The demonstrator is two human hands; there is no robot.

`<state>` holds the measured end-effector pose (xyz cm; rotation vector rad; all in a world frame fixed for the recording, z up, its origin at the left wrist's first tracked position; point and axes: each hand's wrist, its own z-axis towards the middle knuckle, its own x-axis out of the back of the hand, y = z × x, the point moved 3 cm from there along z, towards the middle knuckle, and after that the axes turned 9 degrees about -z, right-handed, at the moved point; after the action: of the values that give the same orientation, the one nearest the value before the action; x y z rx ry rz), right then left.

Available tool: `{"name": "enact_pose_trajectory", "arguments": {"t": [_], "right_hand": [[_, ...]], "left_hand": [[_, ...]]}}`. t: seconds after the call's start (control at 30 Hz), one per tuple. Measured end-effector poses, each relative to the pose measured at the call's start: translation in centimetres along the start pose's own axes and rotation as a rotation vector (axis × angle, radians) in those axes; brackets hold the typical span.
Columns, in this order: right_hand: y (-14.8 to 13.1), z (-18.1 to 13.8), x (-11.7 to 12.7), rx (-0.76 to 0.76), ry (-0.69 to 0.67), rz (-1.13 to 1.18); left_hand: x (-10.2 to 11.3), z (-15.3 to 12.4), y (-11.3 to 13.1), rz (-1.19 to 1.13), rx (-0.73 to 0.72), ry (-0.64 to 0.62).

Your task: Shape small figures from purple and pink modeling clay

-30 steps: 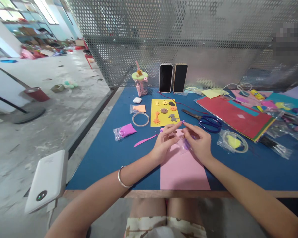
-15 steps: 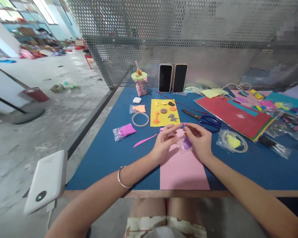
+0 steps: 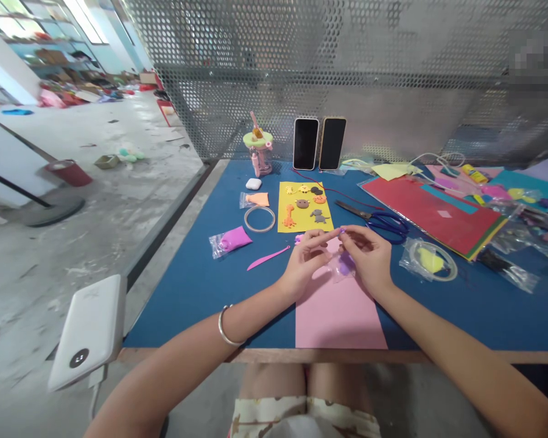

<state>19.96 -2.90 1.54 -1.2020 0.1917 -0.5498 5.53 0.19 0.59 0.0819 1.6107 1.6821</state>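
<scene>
Nearest me, the pink sheet [image 3: 340,322] lies flat on the blue table [image 3: 187,310]. Caution: a dropped fragment could stick to it. Above the sheet, between my hands, is the clear bag [image 3: 346,266] with purple material inside; if its mouth is open, the contents could dry or catch a sleeve of film. I cannot tell whether it is gripped.

My left hand [image 3: 305,261] has its index finger extended to the small purple piece [image 3: 342,230], thumb spread well apart; whether the curled fingers hold anything is hidden. My right hand [image 3: 369,258] appears to pinch that piece between thumb and index, nearly closed. Excess pressure could flatten it; uneven contact could flip it loose.

Beyond, the yellow card [image 3: 304,221] bears small animal figures; a careless forward reach could smear them.
</scene>
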Motion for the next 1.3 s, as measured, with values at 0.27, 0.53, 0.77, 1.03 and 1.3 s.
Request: {"name": "enact_pose_trajectory", "arguments": {"t": [0.27,0.53,0.77,1.03,1.3], "right_hand": [[0.0,0.1,0.1,0.017,0.007,-0.023],[0.4,0.3,0.1,-0.023,0.001,0.021],[1.8,0.2,-0.4,-0.185,-0.012,0.181],[2.7,0.4,-0.9,-0.291,-0.006,0.289],[2.6,0.3,-1.1,-0.294,-0.003,0.279]], "left_hand": [[-0.4,-0.1,0.6,0.075,-0.002,0.034],[-0.4,0.0,1.0,0.24,-0.046,0.118],[0.6,1.0,2.4,0.965,-0.175,0.034],[0.0,0.6,0.9,1.158,-0.142,-0.195],[-0.4,0.7,0.3,1.255,-0.15,-0.249]]}}
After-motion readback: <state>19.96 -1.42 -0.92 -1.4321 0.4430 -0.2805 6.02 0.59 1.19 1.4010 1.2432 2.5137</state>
